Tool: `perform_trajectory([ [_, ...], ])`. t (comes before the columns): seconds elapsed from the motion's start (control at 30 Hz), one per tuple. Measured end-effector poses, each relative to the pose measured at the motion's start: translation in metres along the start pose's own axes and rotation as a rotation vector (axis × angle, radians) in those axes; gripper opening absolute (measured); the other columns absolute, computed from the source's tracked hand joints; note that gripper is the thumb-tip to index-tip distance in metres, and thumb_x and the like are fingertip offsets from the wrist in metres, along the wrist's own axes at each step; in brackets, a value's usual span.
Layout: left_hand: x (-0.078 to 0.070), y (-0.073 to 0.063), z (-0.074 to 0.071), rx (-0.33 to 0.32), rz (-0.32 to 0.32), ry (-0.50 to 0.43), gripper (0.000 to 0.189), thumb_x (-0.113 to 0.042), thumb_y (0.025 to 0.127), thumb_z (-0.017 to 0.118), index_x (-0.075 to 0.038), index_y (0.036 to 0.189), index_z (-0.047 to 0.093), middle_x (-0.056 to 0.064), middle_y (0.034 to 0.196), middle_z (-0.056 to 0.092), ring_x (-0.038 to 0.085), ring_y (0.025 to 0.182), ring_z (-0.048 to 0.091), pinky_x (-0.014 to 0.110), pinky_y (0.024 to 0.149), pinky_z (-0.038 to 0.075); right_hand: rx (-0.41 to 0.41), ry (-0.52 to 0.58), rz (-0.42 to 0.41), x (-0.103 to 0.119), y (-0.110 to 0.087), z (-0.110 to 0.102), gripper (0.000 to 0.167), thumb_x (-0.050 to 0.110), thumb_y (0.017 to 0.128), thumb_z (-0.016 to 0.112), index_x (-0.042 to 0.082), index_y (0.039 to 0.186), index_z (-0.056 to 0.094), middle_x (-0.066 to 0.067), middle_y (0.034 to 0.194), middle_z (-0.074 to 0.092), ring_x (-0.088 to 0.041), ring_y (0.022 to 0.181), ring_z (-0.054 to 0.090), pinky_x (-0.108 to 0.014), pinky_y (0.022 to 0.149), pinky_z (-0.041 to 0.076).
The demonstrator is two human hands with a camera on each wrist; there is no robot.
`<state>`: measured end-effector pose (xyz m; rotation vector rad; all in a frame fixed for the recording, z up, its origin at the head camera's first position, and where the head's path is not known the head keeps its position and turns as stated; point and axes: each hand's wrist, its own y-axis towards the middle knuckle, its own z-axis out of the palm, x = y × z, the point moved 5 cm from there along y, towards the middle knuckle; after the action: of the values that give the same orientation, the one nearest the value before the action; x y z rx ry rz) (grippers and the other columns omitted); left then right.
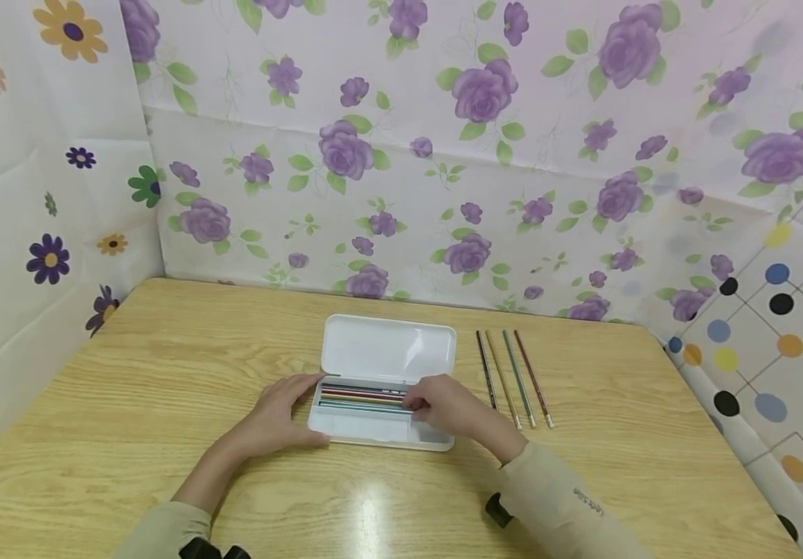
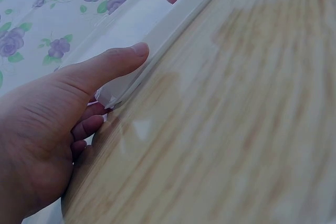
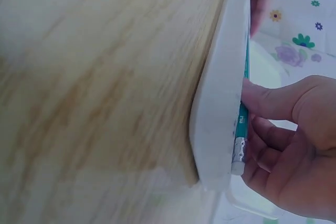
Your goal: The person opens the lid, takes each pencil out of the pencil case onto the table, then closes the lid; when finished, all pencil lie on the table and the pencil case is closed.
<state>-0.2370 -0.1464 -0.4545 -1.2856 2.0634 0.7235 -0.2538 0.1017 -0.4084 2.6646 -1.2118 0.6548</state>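
Observation:
A white pencil case lies with its lid raised at the back. Inside, several colored pencils lie side by side in the rear part. My left hand holds the case's left end, thumb at the front corner and fingers toward the back. Over the right half of the case, my right hand pinches a green pencil between thumb and fingers. In the right wrist view its silver ferrule and white eraser end show beside the case wall. The head view hides that pencil's right end behind the hand.
Several pencils lie on the table right of the case: a black one, a yellow one, a green one and a red one. Flowered sheeting stands behind the wooden table.

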Motion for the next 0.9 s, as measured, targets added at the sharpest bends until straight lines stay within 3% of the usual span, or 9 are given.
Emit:
perform_trajectory([
  [0.2, 0.001, 0.000, 0.001, -0.005, 0.000, 0.004, 0.099, -0.046, 0.065, 0.086, -0.005, 0.144, 0.043, 0.014, 0.137, 0.049, 0.031, 0.116, 0.047, 0.055, 0.102, 0.023, 0.013, -0.099, -0.019, 0.003, -0.005, -0.008, 0.020, -0.005, 0.090, 0.062, 0.002, 0.104, 0.074, -0.006, 0.088, 0.065, -0.014, 0.076, 0.057, -0.025, 0.066, 0.048],
  [0.33, 0.001, 0.000, 0.001, -0.008, 0.001, 0.005, 0.099, -0.047, 0.065, 0.086, -0.005, 0.144, 0.043, 0.014, 0.136, 0.050, 0.030, 0.115, 0.047, 0.054, 0.102, 0.024, -0.033, -0.104, -0.005, 0.002, -0.008, -0.018, 0.017, -0.005, 0.091, 0.061, 0.001, 0.102, 0.073, -0.005, 0.088, 0.064, -0.015, 0.076, 0.057, -0.030, 0.068, 0.049],
  [0.7, 0.001, 0.000, 0.001, -0.011, 0.004, 0.003, 0.098, -0.046, 0.065, 0.086, -0.004, 0.143, 0.044, 0.014, 0.136, 0.050, 0.030, 0.114, 0.048, 0.053, 0.101, 0.023, -0.167, 0.016, 0.061, -0.015, -0.014, -0.042, 0.013, 0.000, 0.091, 0.064, -0.002, 0.103, 0.069, -0.002, 0.088, 0.064, -0.012, 0.078, 0.058, -0.027, 0.068, 0.049],
  [0.9, 0.000, 0.000, 0.000, -0.011, 0.000, 0.000, 0.099, -0.045, 0.065, 0.086, -0.003, 0.144, 0.043, 0.016, 0.137, 0.049, 0.033, 0.118, 0.046, 0.055, 0.102, 0.022, -0.244, 0.093, 0.104, -0.026, -0.024, -0.056, 0.018, 0.002, 0.093, 0.063, -0.002, 0.109, 0.068, -0.003, 0.094, 0.066, -0.016, 0.085, 0.061, -0.033, 0.074, 0.051],
])
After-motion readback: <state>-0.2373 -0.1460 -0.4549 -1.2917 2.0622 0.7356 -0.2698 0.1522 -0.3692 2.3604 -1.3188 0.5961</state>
